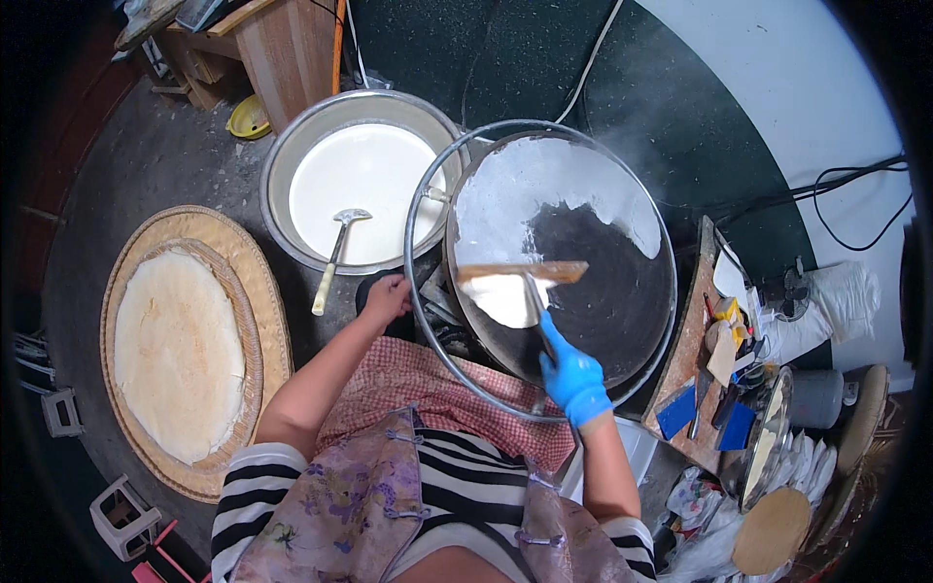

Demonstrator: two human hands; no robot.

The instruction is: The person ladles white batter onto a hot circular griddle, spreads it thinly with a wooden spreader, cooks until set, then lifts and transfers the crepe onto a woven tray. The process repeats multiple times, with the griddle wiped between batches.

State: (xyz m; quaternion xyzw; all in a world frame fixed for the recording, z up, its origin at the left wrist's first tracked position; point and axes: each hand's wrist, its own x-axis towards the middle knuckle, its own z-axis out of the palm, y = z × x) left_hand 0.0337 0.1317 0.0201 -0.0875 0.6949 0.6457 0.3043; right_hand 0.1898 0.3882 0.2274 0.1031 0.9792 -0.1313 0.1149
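While the right hand (573, 379) spreads batter, 2 blue packets (677, 412) lie beside the griddle (622, 301).

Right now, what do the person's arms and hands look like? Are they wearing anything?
The right hand wears a bright blue glove that ends at the wrist; the forearm above it is bare. The left hand has no glove, and that arm is bare too. Short black-and-white striped sleeves cover the upper arms, under a pale purple flowered apron.
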